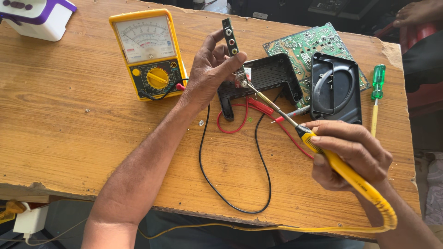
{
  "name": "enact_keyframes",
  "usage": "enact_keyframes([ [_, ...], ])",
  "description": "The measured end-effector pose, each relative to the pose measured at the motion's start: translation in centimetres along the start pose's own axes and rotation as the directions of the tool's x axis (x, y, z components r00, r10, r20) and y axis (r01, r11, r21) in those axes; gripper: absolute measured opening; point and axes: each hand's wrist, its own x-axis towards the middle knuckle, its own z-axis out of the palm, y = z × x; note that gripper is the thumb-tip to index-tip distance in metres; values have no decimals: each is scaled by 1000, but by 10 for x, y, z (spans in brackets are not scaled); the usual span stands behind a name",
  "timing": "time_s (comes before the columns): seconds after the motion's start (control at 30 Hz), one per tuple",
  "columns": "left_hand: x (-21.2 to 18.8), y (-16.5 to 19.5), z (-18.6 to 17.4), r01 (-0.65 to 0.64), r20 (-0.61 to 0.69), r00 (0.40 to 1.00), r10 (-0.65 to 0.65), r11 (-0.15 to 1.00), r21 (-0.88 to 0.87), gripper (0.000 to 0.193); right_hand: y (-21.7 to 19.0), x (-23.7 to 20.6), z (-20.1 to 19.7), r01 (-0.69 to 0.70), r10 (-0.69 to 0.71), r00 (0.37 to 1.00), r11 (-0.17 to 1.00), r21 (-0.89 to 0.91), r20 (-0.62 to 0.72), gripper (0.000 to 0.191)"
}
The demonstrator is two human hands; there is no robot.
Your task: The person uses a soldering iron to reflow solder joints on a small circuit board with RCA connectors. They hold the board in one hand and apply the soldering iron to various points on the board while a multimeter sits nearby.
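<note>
The left hand point(210, 69) pinches a narrow dark connector board point(232, 44) with 3 round sockets, holding it upright just above the wooden table point(69, 124). The right hand point(353, 154) is closed around the yellow handle of a soldering iron point(323, 152), whose thin metal tip reaches up and left to touch the lower end of that board beside the left thumb. Just left of the left hand stands a yellow analog multimeter point(150, 53); its red and black leads point(235, 170) loop across the table between the 2 hands. Behind the iron's tip lies a black plastic casing point(270, 76), with a green circuit board point(302, 46) and a black cover point(335, 90) above the right hand. A green-handled screwdriver point(377, 90) lies right of that cover.
</note>
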Motion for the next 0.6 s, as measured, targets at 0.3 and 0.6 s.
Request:
enact_keyframes([
  [0.3, -1, 3, 11, 135, -60, 987, -150, 971, -200, 87, -7, -2, -3, 24, -22, 997, 999, -37, 79, 15],
  [0.6, -3, 4, 14, 183, -83, 974, -210, 950, -254, 88, -5, -5, 1, 79, -77, 995, 996, -36, 64, 16],
])
